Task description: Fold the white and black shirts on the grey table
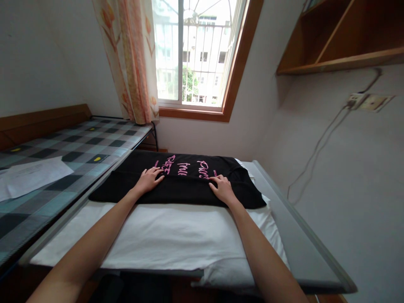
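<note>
A black T-shirt (189, 191) with pink lettering lies sideways across a white cloth (176, 235). Its near side is folded over toward the window, and the fold's edge runs across the lettering. My left hand (149, 181) rests on the folded layer, fingers stretched out at that edge, left of the middle. Farther right, my right hand (223, 189) lies on the same layer, its fingers also extended near the edge. Both hands look open and press on the fabric from above; the undersides of the fingers are hidden.
The white cloth covers much of a grey table (303, 240). A checked mattress (75, 147) adjoins on the left, with white paper (38, 176) on it. Cables (315, 147) hang from a socket (369, 101) on the right wall. A curtain (135, 63) hangs beside the window.
</note>
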Demonstrator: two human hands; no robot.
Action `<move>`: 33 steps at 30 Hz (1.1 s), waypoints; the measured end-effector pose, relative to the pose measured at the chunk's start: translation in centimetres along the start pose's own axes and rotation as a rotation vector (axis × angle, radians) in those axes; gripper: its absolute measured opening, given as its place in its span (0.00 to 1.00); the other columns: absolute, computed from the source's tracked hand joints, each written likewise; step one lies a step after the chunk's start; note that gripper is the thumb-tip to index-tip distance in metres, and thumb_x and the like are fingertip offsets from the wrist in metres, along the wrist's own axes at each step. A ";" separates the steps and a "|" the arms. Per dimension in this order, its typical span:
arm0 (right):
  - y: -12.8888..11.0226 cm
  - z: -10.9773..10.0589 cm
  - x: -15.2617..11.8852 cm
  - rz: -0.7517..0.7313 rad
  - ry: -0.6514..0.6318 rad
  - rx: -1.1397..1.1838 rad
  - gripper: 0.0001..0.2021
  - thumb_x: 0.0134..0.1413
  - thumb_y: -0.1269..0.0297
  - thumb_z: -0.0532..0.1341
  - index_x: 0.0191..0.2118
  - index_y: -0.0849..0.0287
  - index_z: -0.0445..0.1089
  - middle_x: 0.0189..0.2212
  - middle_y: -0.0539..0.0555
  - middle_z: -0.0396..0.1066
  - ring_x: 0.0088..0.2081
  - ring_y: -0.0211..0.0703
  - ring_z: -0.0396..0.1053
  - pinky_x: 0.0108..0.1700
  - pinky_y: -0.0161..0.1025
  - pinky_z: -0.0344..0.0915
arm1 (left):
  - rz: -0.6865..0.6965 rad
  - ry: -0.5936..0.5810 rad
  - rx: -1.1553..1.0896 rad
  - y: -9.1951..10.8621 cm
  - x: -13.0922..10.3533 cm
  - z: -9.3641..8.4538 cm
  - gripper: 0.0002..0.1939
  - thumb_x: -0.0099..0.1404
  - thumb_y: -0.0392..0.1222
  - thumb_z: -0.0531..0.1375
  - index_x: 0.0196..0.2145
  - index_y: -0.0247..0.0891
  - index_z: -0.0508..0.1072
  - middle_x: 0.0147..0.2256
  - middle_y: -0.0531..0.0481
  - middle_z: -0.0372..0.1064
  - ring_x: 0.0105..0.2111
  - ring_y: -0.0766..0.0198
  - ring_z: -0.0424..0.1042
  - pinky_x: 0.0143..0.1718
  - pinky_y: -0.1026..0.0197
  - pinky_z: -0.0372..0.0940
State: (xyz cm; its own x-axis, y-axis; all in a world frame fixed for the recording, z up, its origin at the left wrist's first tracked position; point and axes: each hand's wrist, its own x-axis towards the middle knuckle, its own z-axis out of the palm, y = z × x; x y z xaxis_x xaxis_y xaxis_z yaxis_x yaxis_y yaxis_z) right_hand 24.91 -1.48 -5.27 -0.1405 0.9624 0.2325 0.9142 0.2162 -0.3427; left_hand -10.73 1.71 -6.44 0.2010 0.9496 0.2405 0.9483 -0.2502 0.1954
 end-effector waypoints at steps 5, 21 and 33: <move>0.1 0.1 0.1 -0.025 0.030 0.008 0.15 0.60 0.59 0.56 0.51 0.53 0.72 0.47 0.58 0.68 0.50 0.49 0.63 0.50 0.42 0.58 | 0.003 0.007 0.002 -0.2 0.1 0.3 0.23 0.68 0.54 0.49 0.55 0.46 0.69 0.58 0.45 0.63 0.59 0.53 0.60 0.62 0.42 0.48; 0.7 0.5 0.6 0.063 -0.146 -0.162 0.31 0.64 0.43 0.43 0.65 0.54 0.56 0.67 0.57 0.49 0.67 0.50 0.44 0.65 0.51 0.40 | -0.081 -0.165 0.133 0.4 0.0 -0.1 0.31 0.69 0.59 0.42 0.66 0.49 0.52 0.67 0.49 0.44 0.67 0.49 0.42 0.63 0.37 0.39; -0.2 0.1 -0.1 0.110 -0.176 -0.213 0.32 0.63 0.43 0.42 0.67 0.53 0.52 0.68 0.54 0.45 0.67 0.47 0.42 0.65 0.48 0.38 | -0.080 -0.181 0.189 0.7 -0.4 -0.3 0.30 0.70 0.58 0.40 0.66 0.48 0.51 0.68 0.50 0.44 0.67 0.50 0.43 0.63 0.41 0.42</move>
State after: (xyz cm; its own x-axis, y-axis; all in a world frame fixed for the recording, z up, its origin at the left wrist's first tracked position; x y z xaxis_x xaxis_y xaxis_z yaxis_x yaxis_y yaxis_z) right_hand 24.69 -1.66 -5.28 -0.0829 0.9959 0.0364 0.9842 0.0876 -0.1536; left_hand -10.23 1.09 -6.14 0.1479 0.9875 0.0541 0.9886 -0.1493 0.0216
